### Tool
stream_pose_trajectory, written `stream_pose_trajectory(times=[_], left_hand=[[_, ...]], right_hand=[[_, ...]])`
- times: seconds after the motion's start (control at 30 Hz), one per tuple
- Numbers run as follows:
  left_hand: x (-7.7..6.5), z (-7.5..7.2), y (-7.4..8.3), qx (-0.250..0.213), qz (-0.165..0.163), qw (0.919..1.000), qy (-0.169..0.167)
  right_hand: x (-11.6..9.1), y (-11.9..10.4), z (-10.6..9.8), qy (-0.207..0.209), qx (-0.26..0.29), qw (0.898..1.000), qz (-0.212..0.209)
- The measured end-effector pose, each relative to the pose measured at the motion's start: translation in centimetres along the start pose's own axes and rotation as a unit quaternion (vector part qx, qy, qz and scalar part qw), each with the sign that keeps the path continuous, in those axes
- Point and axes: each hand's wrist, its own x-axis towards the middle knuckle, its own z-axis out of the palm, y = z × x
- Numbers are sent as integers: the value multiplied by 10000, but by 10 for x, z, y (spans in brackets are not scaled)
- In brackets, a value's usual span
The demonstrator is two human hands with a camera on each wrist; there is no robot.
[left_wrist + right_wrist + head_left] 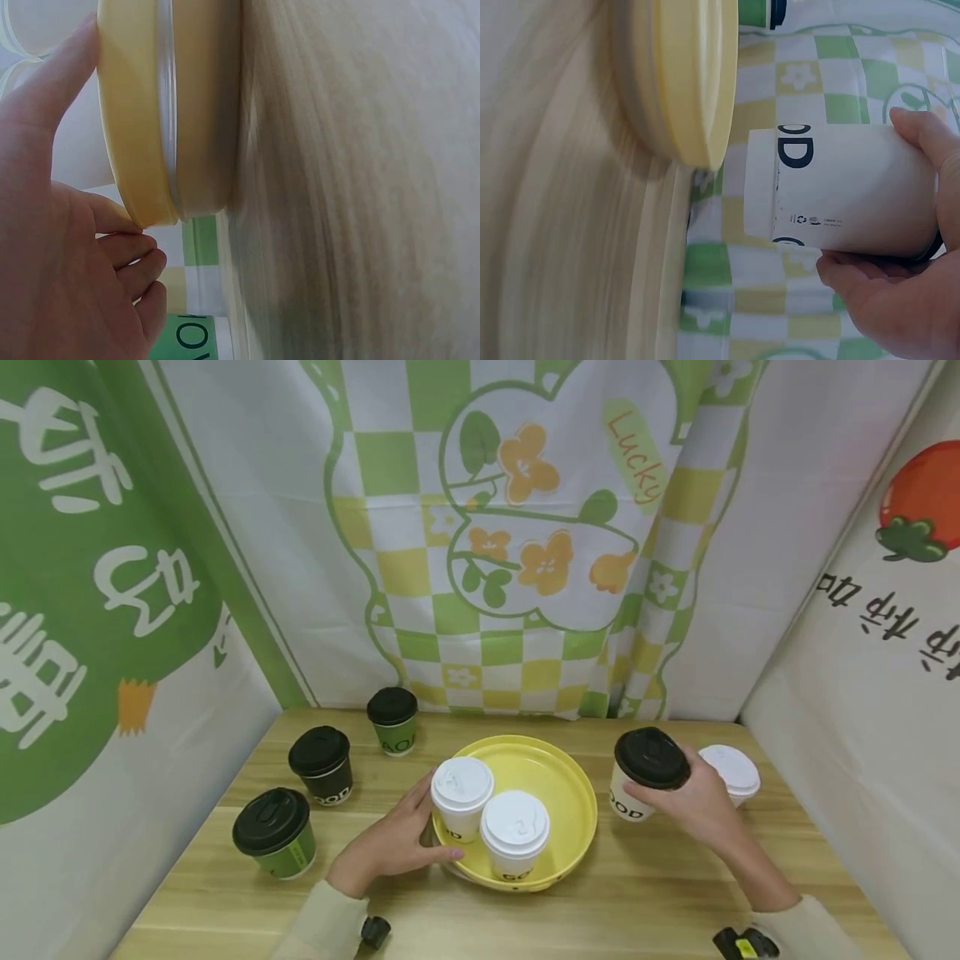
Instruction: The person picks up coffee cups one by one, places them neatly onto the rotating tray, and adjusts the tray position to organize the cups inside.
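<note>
My right hand (pixel 697 793) grips a white paper cup with a black lid (pixel 651 758), fingers and thumb around its upper part. In the right wrist view this cup (pixel 832 187) is held clear of the wooden table. My left hand (pixel 393 839) rests against the left edge of a round yellow tray (pixel 558 760), thumb and fingers spread along the rim (pixel 131 112). Inside the tray stand two white cups with white lids, one at the left (pixel 462 789) and one nearer the front (pixel 515 831).
Left of the tray stand a green cup with black lid (pixel 276 833), a black cup (pixel 322 766) and, farther back, another green cup (pixel 393 720). A white-lidded cup (pixel 731 771) is partly behind my right hand. Printed curtains (pixel 525 660) hang behind the wooden table (pixel 600 910).
</note>
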Motion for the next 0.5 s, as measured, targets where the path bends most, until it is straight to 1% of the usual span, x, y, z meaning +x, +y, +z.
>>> stream_pose_trajectory(times=[0.1, 0.23, 0.3, 0.5], left_hand=[[1, 0, 0, 9, 38, 10000, -6], [0, 1, 0, 15, -8, 10000, -47], [0, 1, -1, 28, -29, 10000, -43], [0, 1, -2, 61, -9, 10000, -15]], right_hand=[[13, -11, 15, -53, 171, 9997, -170], [32, -26, 42, -297, 574, 9973, -341], [40, -32, 56, -434, 785, 9949, -458], [65, -53, 90, -857, 1119, 9853, -962]])
